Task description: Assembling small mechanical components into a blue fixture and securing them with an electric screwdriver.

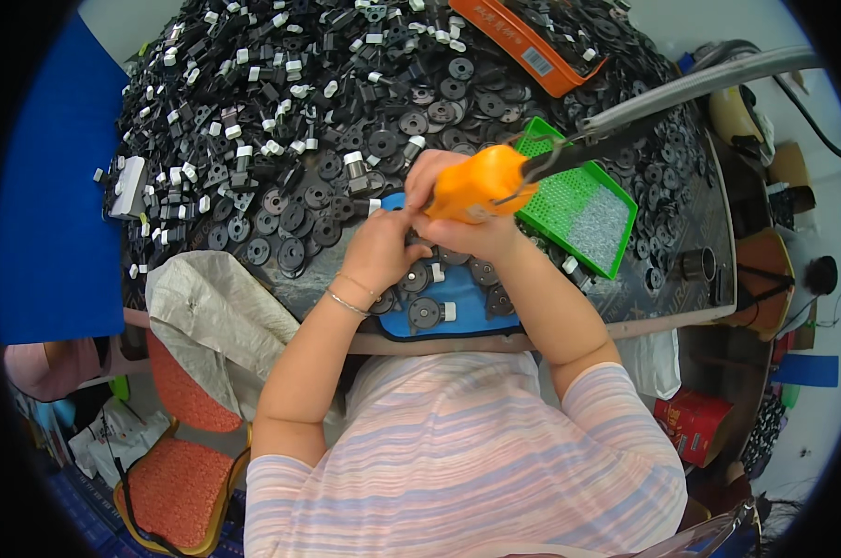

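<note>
My right hand [483, 239] is wrapped round an orange power screwdriver [485, 182], which points down over the blue mat [471, 302]. Beside it my left hand [383, 249] has its fingers curled in close to the driver's lower end. Whatever lies under those fingers is hidden. On the mat by my wrists lie several round black parts [426, 313] with white tabs. A green perforated tray [627, 244] holding many small shiny screws [599, 228] stands just right of the driver.
A large heap of black parts with white ends [225, 102] covers the table's far side, with loose black discs [292, 218] before it. An orange bin [523, 51] lies at the back. A grey hose [699, 86] reaches the driver. Left are a cloth sack [216, 293] and chair [178, 488].
</note>
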`<state>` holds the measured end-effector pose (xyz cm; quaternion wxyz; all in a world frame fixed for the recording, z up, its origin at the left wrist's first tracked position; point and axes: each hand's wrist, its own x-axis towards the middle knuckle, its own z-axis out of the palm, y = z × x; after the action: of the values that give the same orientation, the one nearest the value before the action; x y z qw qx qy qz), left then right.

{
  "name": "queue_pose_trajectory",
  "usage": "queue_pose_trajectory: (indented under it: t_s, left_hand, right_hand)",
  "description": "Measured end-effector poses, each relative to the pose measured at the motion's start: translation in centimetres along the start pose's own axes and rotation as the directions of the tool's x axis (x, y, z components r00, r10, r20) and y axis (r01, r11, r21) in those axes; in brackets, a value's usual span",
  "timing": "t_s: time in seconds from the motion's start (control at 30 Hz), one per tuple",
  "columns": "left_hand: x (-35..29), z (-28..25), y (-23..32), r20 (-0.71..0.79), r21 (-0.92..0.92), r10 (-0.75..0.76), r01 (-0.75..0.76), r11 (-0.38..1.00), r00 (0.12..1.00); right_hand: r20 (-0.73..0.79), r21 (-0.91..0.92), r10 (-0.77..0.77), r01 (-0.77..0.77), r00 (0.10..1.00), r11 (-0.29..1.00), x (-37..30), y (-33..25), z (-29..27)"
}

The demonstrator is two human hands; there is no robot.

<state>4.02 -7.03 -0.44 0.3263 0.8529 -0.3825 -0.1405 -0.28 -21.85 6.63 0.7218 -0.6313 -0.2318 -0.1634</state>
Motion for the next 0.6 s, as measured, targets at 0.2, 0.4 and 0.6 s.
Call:
queue_pose_trajectory:
  t_s: [0.2, 0.4, 0.6]
  left_hand:
    - [-0.5, -0.9, 0.6, 0.005, 0.014, -0.014, 0.014, 1.000, 1.000]
    - [-0.2, -0.8, 0.6, 0.011, 0.023, 0.016, -0.017, 1.000, 1.000]
    - [-0.3, -0.7, 0.5, -0.006, 0.026, 0.030, -0.029, 0.999, 1.000]
  right_hand:
    - [-0.311, -0.035, -0.320, 0.326, 0.895, 0.945, -0.5, -5.1, -5.0]
    - [-0.571, -0.219, -0.323, 0.239, 0.755, 0.946, -3.2, -2.6, -9.2]
    - [-0.584, -0.178, -0.303, 0.245, 0.754, 0.953, -2.8, -1.8, -8.6]
